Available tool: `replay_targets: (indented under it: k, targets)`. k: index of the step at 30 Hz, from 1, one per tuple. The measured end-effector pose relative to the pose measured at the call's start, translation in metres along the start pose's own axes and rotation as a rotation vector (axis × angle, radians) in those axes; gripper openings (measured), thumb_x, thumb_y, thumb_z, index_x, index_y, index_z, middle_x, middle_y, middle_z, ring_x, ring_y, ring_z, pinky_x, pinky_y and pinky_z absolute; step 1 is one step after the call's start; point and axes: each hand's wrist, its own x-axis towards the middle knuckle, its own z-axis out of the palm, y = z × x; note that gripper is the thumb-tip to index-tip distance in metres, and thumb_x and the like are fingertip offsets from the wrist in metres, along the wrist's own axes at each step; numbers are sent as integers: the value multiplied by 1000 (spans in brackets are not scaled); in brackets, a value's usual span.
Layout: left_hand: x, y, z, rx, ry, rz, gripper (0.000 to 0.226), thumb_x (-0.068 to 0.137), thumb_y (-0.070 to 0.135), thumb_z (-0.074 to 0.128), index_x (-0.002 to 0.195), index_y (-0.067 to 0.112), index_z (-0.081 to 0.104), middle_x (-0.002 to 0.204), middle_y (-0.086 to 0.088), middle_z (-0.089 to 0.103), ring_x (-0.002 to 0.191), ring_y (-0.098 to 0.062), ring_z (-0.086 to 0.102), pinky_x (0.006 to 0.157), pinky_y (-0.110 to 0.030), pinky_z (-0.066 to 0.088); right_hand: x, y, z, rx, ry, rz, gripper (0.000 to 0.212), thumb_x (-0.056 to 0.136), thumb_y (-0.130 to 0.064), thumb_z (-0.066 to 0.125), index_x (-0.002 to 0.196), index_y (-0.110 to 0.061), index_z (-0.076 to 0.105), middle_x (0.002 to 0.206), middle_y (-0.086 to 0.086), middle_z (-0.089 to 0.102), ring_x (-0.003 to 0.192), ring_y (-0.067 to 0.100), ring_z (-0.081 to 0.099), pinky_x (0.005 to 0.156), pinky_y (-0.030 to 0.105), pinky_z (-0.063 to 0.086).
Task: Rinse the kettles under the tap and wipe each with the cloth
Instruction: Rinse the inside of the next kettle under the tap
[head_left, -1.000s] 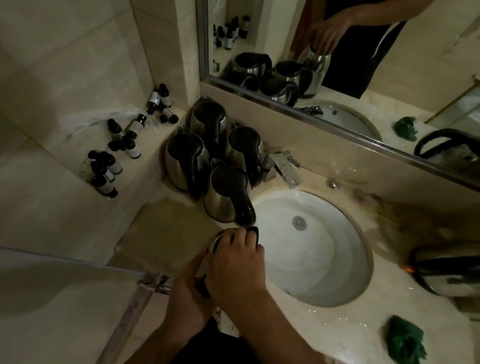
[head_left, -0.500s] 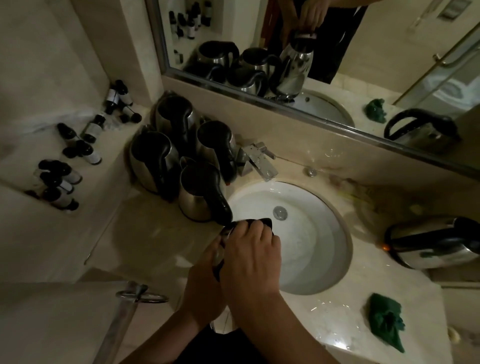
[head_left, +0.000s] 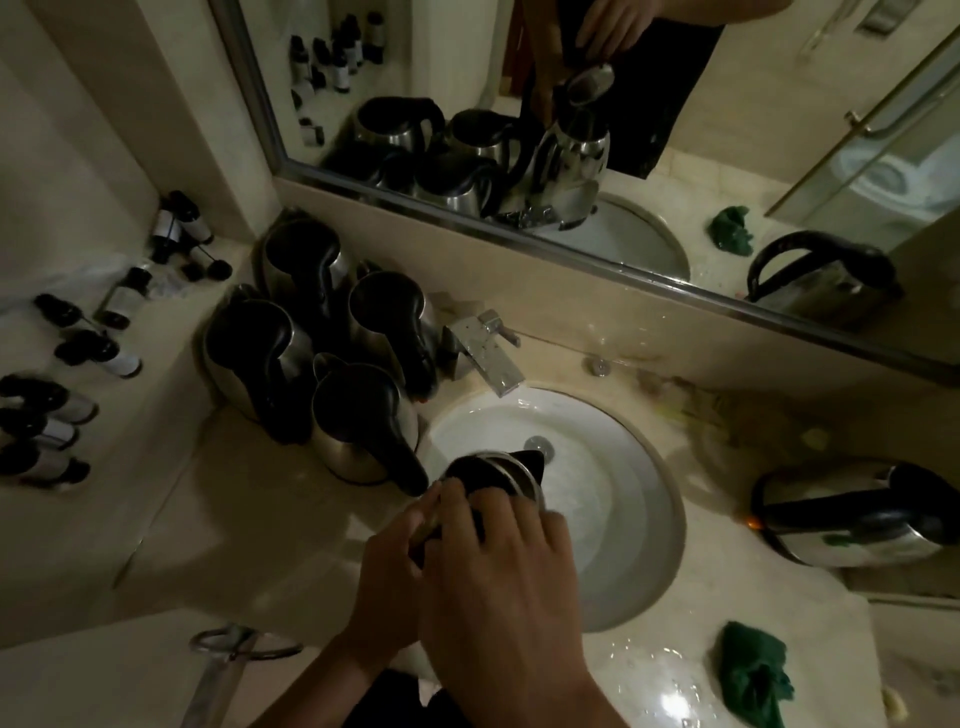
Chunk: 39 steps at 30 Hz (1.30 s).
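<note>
I hold a steel kettle (head_left: 498, 475) with a black lid at the near left rim of the white sink (head_left: 623, 545). My left hand (head_left: 387, 582) grips its handle side. On its top rests my right hand (head_left: 498, 566), fingers curled over the lid. The mirror shows the lid raised. The chrome tap (head_left: 488, 358) stands behind the basin; I see no water running. A green cloth (head_left: 750, 670) lies crumpled on the counter at the near right. Several more steel kettles (head_left: 358, 415) cluster left of the tap. One kettle (head_left: 852, 519) lies right of the sink.
Small dark bottles (head_left: 93, 353) lie scattered on the ledge at the left. A mirror (head_left: 571, 130) runs along the back wall. A glass panel edge with a metal ring (head_left: 244, 644) stands at the near left. The counter near the cloth is wet.
The kettle in my hands has moved a little further over the sink rim, and its lid has come open. My view has shifted right and closer.
</note>
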Motion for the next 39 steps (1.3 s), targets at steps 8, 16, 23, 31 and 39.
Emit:
replay_targets:
  k: [8, 16, 23, 31, 39]
  targets:
    - [42, 24, 11, -451, 45, -219, 74, 55, 18, 75, 129, 20, 67, 87, -6, 76, 76, -28, 71, 67, -42, 60, 162, 108, 28, 577, -117, 415, 30, 100, -16, 50, 124, -10, 67, 117, 11, 69, 106, 31, 64, 92, 42, 53]
    - [69, 25, 43, -578, 101, -325, 84, 63, -21, 78, 130, 27, 65, 74, -1, 74, 61, -8, 62, 57, -26, 52, 272, 149, 137, 585, -428, 488, 23, 101, -12, 54, 120, -1, 61, 120, 22, 69, 118, 41, 64, 78, 31, 42]
    - [77, 26, 68, -600, 241, -330, 79, 65, 3, 87, 117, 59, 65, 82, -8, 75, 64, -15, 60, 55, -32, 54, 297, 173, 165, 622, -359, 420, 14, 97, -5, 62, 103, 0, 73, 108, 22, 74, 105, 37, 70, 73, 27, 40]
    - [94, 25, 86, -659, 264, -356, 72, 81, -6, 78, 135, 39, 61, 86, -13, 74, 65, -17, 61, 57, -30, 51, 241, 189, 172, 936, -322, 672, 45, 109, -15, 44, 153, -4, 43, 144, 21, 59, 127, 40, 59, 93, 35, 47]
    - [120, 32, 92, -511, 266, -286, 49, 85, -6, 73, 115, 33, 70, 83, 0, 75, 70, -5, 70, 58, -24, 58, 154, 206, 244, 1289, -420, 671, 35, 100, -58, 48, 124, -40, 67, 133, 2, 69, 129, 33, 63, 109, 51, 52]
